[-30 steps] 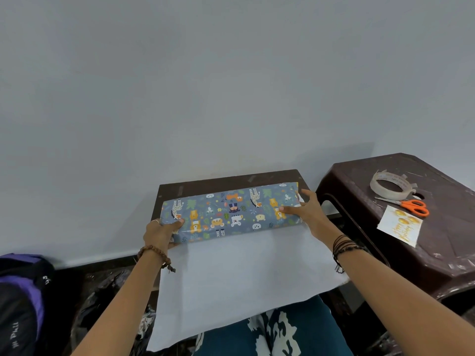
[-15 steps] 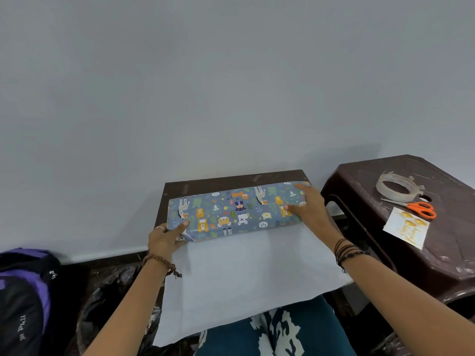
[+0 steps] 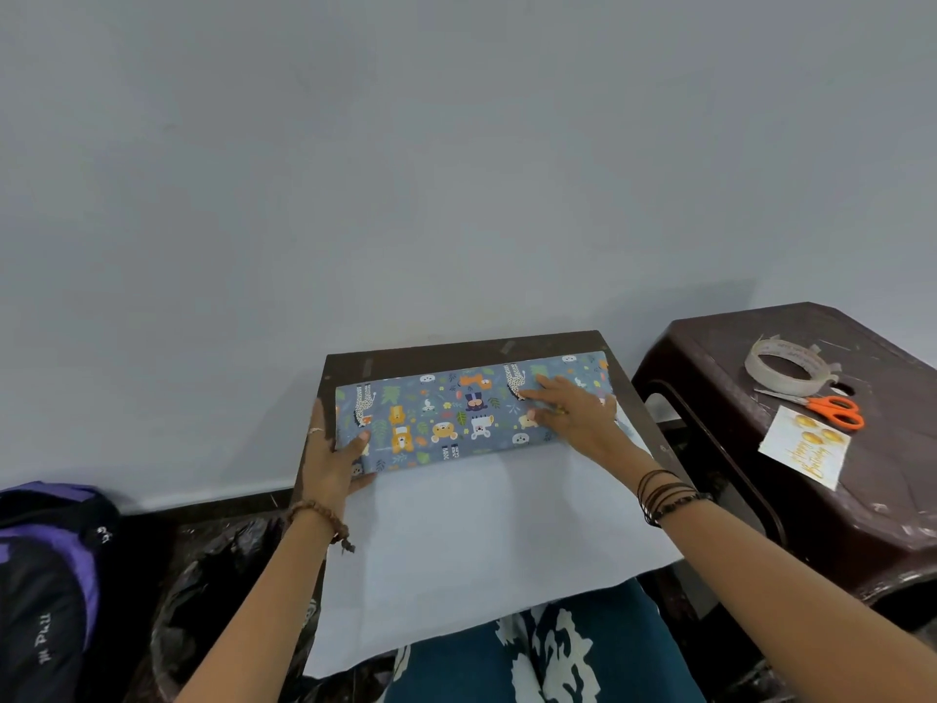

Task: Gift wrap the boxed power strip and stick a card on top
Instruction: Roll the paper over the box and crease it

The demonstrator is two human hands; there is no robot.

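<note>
On the small table (image 3: pixel 512 345) the box (image 3: pixel 456 413) wears only its first printed fold, our left hand (image 3: pixel 332 461) gripping its left end, right hand (image 3: pixel 573 416) pressing flat; taping and card (image 3: pixel 806 446) remain.

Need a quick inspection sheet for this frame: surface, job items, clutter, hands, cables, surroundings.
Surface: dark small table, mostly covered by paper.
Job's things: wrapped box with printed paper folded over it; white underside of the sheet spreads toward the person. Card, tape roll, orange scissors on brown stool.
Clutter: black plastic bag on the floor.
Hands: left hand grips the box's left end; right hand presses flat on top.
Cables: nothing seen.
Surroundings: plain wall, backpack at left.
</note>
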